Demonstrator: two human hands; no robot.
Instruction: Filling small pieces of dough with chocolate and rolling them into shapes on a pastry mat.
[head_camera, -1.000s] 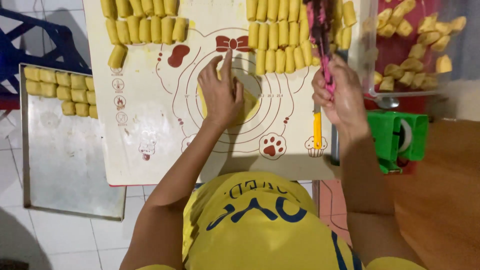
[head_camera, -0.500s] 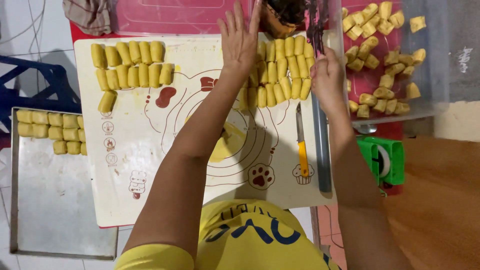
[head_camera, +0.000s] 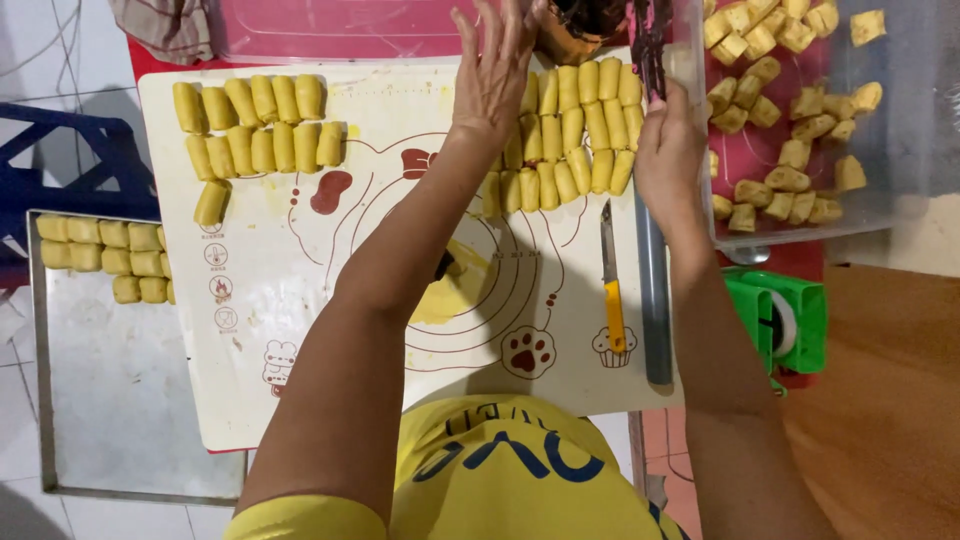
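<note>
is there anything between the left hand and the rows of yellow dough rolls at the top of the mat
Nothing visible. The left hand lies flat right at the left edge of the dough rolls on the mat. The knife lies lower down, clear of both; the right hand is on the far side of the rolls.

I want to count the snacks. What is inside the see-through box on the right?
The clear box holds many small yellow pastry pieces, loosely scattered. The right hand and the top edge of the picture hide part of it, so a full count is not possible.
</note>
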